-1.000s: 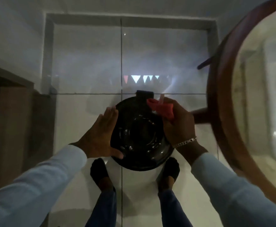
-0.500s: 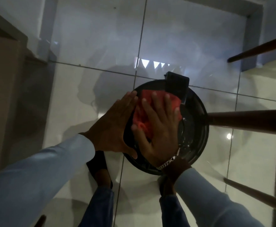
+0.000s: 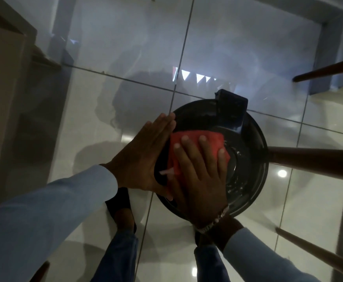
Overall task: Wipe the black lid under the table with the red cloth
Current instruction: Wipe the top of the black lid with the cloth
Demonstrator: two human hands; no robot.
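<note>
The round black lid (image 3: 250, 159) lies on the glossy tiled floor, with a black block-shaped handle (image 3: 230, 110) at its far edge. My right hand (image 3: 199, 171) lies flat on the red cloth (image 3: 209, 139) and presses it onto the left part of the lid, fingers spread. A pale tag of the cloth sticks out near my thumb. My left hand (image 3: 142, 157) rests flat against the lid's left rim, fingers straight and together, steadying it. Part of the lid is hidden under both hands.
Dark wooden table legs (image 3: 313, 161) reach in from the right, one touching the lid's right rim, another (image 3: 317, 255) lower right. My two feet (image 3: 123, 212) stand just below the lid. A wooden door frame (image 3: 5, 82) runs along the left.
My right hand went from holding the bunched cloth at the lid's far edge to pressing it flat on the lid. The view has tilted down, so the tabletop is out of sight.
</note>
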